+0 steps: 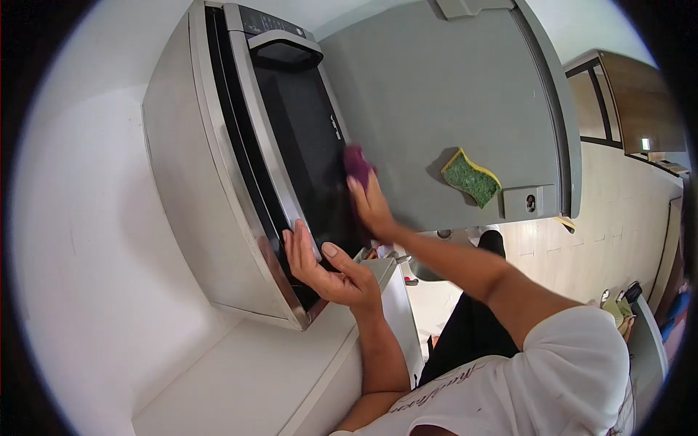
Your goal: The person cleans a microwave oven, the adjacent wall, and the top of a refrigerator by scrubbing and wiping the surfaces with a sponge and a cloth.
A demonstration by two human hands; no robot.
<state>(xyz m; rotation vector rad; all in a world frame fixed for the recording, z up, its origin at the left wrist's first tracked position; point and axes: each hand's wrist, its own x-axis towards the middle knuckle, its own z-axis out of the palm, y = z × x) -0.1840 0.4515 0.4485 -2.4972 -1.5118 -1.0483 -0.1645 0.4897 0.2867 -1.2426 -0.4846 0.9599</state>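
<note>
purple cloth (354,161), long axis along microwave oven (305,123), right hand (372,207) on it, finger closure indeterminable, left hand (331,277) beside oven, fingers loosely extended

We are seeing a white wall (80,189) at the left, a pale floor (589,236) spreading at the right, and a brown cabinet (640,94) catching bright light.
</note>
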